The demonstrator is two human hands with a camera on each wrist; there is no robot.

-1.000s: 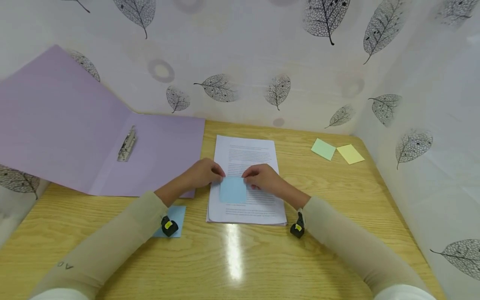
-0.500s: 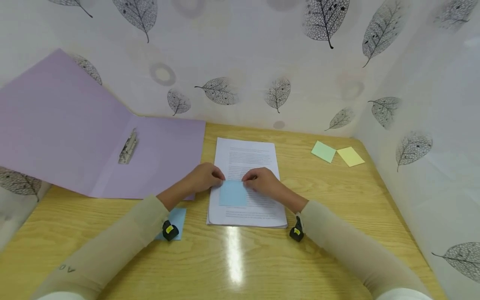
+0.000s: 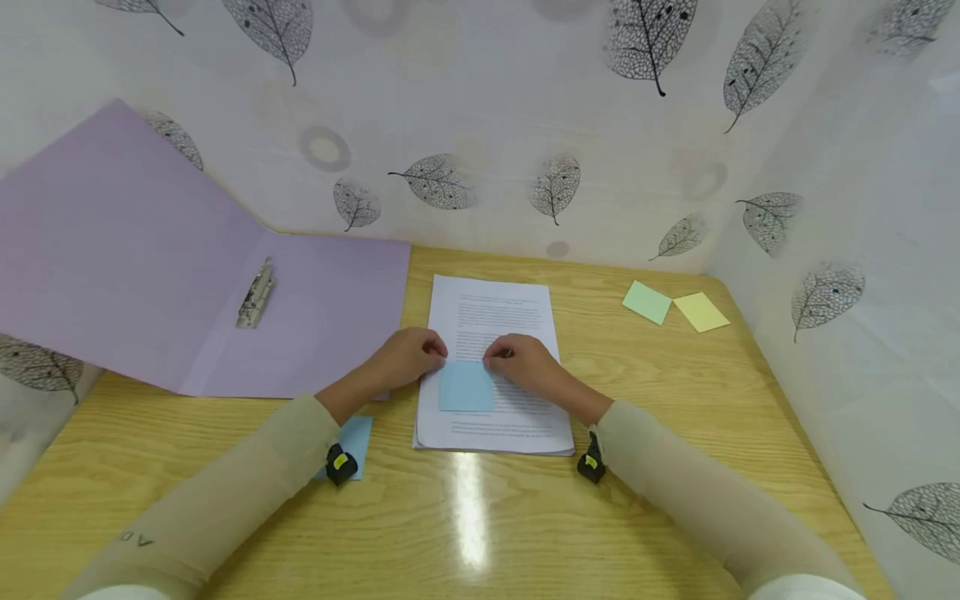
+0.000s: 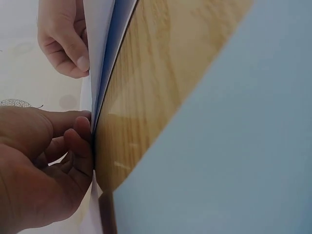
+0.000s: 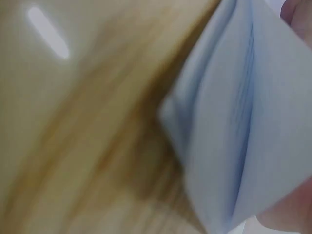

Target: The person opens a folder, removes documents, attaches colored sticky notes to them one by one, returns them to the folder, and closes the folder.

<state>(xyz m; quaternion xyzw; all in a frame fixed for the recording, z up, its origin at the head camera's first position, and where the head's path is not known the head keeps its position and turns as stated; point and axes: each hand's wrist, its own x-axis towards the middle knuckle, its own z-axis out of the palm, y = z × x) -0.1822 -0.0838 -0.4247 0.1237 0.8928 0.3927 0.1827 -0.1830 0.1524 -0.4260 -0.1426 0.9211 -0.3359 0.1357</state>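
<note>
A light blue sticky note [image 3: 467, 387] lies on the top page of a stack of printed paper [image 3: 510, 429]. My left hand [image 3: 408, 354] has curled fingers and pinches at the note's upper left corner. At the upper right corner, my right hand [image 3: 525, 360] pinches in the same way with thumb and forefinger. Seen from the left wrist, the left hand [image 4: 48, 168] has its fingertips against the paper, and the right hand [image 4: 63, 41] is beyond it. The right wrist view shows the slightly spread corner of the paper stack [image 5: 214, 131], blurred.
An open purple folder [image 3: 330, 317] with a metal clip [image 3: 257, 296] lies left of the stack. Blue notes [image 3: 358, 442] lie partly under the left wrist. Green notes [image 3: 647, 302] and yellow notes [image 3: 701, 312] sit at the right on the wooden table [image 3: 637, 533].
Both hands stay at the note's upper corners, with the left fingertips shifted very slightly left. The note keeps its place on the page. The head view tilted a little.
</note>
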